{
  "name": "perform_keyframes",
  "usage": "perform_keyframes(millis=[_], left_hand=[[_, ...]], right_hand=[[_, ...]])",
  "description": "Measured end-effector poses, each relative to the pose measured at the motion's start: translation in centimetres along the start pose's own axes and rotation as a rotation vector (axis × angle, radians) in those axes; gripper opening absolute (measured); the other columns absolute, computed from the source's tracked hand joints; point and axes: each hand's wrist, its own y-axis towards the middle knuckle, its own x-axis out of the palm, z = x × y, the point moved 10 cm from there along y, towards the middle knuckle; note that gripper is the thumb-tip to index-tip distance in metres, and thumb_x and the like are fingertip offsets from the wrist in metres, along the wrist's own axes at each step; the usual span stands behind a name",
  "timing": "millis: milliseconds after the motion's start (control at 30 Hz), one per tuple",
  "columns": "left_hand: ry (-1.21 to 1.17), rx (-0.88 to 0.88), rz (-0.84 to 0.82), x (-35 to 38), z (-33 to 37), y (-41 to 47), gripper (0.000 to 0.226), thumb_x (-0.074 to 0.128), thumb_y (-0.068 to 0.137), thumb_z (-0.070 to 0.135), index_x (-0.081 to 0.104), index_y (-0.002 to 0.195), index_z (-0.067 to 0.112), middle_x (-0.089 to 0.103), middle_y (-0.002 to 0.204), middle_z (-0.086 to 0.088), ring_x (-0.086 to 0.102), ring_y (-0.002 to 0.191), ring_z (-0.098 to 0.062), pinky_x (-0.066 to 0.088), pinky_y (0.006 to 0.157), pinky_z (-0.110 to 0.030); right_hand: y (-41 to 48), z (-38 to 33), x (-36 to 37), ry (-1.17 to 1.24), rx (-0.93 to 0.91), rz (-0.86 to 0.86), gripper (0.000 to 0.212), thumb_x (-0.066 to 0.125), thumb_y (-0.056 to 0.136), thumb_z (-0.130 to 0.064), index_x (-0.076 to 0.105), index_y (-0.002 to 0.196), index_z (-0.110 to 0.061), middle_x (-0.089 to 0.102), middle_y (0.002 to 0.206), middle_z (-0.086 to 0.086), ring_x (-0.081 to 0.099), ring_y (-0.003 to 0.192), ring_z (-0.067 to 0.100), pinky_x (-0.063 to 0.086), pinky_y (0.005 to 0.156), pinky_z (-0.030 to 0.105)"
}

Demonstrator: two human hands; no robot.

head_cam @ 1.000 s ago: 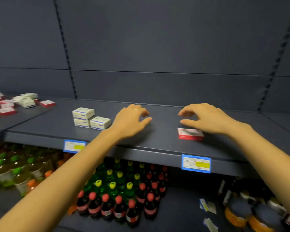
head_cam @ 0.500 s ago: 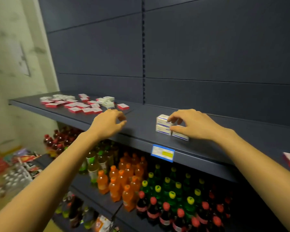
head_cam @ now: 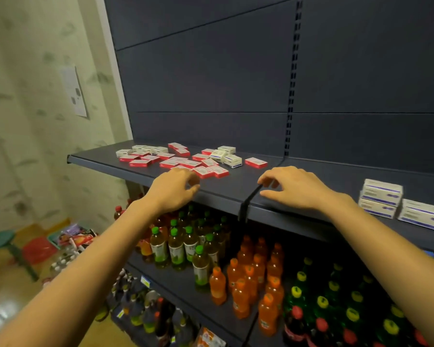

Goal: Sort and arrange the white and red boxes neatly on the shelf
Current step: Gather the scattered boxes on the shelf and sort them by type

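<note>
While neither hand carries anything, both hang palm-down over the front edge of the shelf (head_cam: 236, 190). The left hand (head_cam: 172, 190) has its fingers loosely curled toward the thumb and is empty. The nearest red boxes (head_cam: 206, 172) lie just beyond its fingertips, and I cannot tell whether it touches them. The right hand (head_cam: 295, 189) is arched, fingers spread, gripping nothing, its tips at the seam between two shelf boards.

Ahead of both hands the flat red boxes lie at odd angles, mixed with a few loose white boxes (head_cam: 232, 161): the unsorted part. Well out beyond the right wrist, the stacked white boxes (head_cam: 381, 196) sit squared together, probably set apart so the colours stay separate. The scatter by the left hand looks like the natural place to pick from next. Bottles (head_cam: 246, 279) fill the shelves under the forearms.
</note>
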Motion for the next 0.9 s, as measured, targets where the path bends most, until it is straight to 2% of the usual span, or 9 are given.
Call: perform_keyframes(millis=[267,400,500,633,733,800,900], left_hand=[[-0.054,0.049,0.0,0.4,-1.0,1.8,0.03,0.048,0.092,0.033,0.059,0.114,0.016,0.06,0.12,-0.004,0.055,0.106,-0.018,0.045,0.086,-0.03],[-0.063,0.091,0.014,1.3,-3.6,5.6,0.031,0.048,0.092,0.034,0.06,0.115,0.016,0.06,0.121,-0.004,0.055,0.108,-0.018,0.046,0.091,-0.034],[-0.084,0.141,-0.001,1.7,-4.2,8.0,0.032,0.048,0.092,0.032,0.059,0.117,0.016,0.06,0.122,-0.004,0.054,0.109,-0.019,0.046,0.093,-0.036],[-0.133,0.189,-0.038,2.5,-4.9,10.6,0.03,0.049,0.092,0.031,0.06,0.115,0.016,0.06,0.122,-0.004,0.055,0.108,-0.018,0.047,0.093,-0.037],[-0.224,0.228,-0.038,2.7,-5.1,12.2,0.027,0.051,0.091,0.03,0.061,0.112,0.016,0.062,0.118,-0.003,0.056,0.102,-0.015,0.047,0.088,-0.031],[-0.238,0.273,-0.078,3.3,-5.0,13.2,0.027,0.055,0.089,0.029,0.061,0.112,0.016,0.062,0.117,-0.002,0.056,0.102,-0.014,0.046,0.087,-0.028],[-0.225,0.351,-0.162,4.5,-4.7,14.5,0.029,0.062,0.085,0.028,0.061,0.113,0.017,0.061,0.119,-0.001,0.054,0.102,-0.011,0.046,0.088,-0.026]], right_hand=[[3.7,-0.8,1.8,-0.064,0.006,-0.009,0.036,0.051,0.088,-0.047,0.054,0.12,-0.031,0.06,0.12,-0.009,0.056,0.107,0.012,0.045,0.079,0.03],[8.9,-1.1,3.7,-0.12,0.025,0.011,0.042,0.052,0.085,-0.053,0.055,0.12,-0.029,0.06,0.119,-0.005,0.056,0.105,0.017,0.038,0.069,0.028],[11.6,-0.5,4.5,-0.14,0.074,-0.002,0.045,0.053,0.081,-0.059,0.057,0.111,-0.025,0.061,0.114,-0.002,0.056,0.095,0.019,0.037,0.063,0.028],[13.8,0.4,6.1,-0.19,0.127,-0.065,0.053,0.053,0.076,-0.067,0.056,0.102,-0.021,0.061,0.103,-0.004,0.05,0.08,0.014,0.033,0.057,0.027],[14.4,0.8,7.4,-0.167,0.157,-0.13,0.051,0.048,0.08,-0.065,0.058,0.096,-0.018,0.064,0.097,-0.001,0.052,0.077,0.013,0.035,0.054,0.025],[14.5,1.2,7.8,-0.14,0.196,-0.157,0.049,0.048,0.083,-0.06,0.06,0.099,-0.016,0.065,0.097,0.001,0.056,0.082,0.016,0.04,0.057,0.026],[14.4,1.9,7.2,-0.149,0.255,-0.144,0.045,0.051,0.082,-0.056,0.061,0.1,-0.016,0.064,0.102,0.001,0.057,0.09,0.019,0.046,0.07,0.034]])
